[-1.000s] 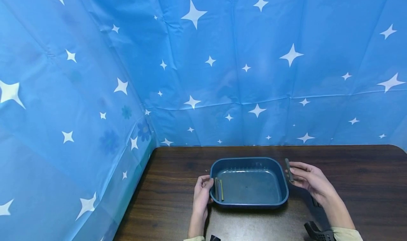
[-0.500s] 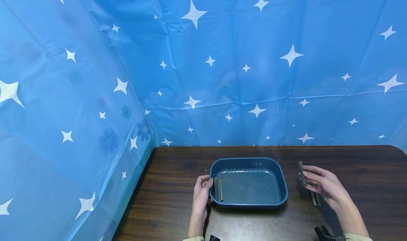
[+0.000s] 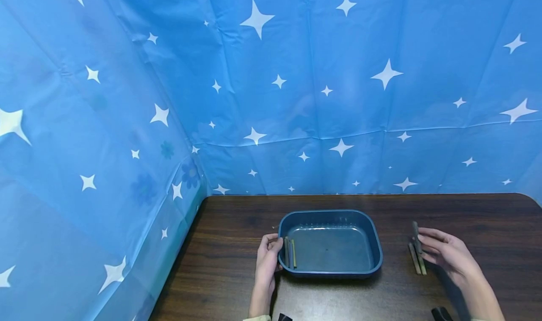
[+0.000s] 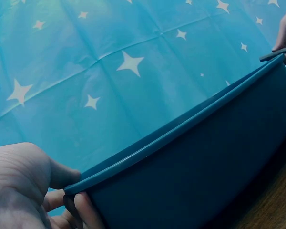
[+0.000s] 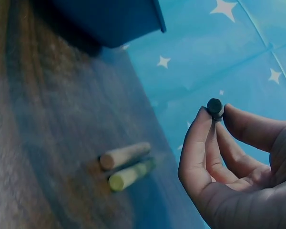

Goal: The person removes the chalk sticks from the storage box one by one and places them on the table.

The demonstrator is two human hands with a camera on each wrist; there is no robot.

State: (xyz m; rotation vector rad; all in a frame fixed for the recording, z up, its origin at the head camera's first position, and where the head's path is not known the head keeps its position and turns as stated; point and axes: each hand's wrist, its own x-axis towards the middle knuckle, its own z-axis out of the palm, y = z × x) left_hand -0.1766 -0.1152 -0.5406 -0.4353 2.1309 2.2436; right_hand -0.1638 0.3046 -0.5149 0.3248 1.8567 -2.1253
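Observation:
A blue rectangular tub (image 3: 330,273) sits on the table, and my left hand (image 3: 267,260) grips its left rim, with the thumb on top and fingers beneath in the left wrist view. Several crayon-like sticks (image 3: 290,253) lie side by side along the inner left end of the tub. To the right, my right hand (image 3: 453,260) pinches a dark green crayon (image 5: 215,108) between thumb and fingertips, raised above the table. Below it, a brownish crayon (image 5: 126,156) and a yellow-green crayon (image 5: 128,176) lie parallel on the wood.
The dark wooden table (image 3: 237,222) reaches back to a blue curtain (image 3: 296,109) with white stars. Another side of the curtain hangs along the left table edge. A black strap piece (image 3: 441,313) shows near the right wrist.
My right hand has moved right and a little nearer with the dark crayon, away from the tub. The two crayons on the table have come into view. My left hand stays on the rim.

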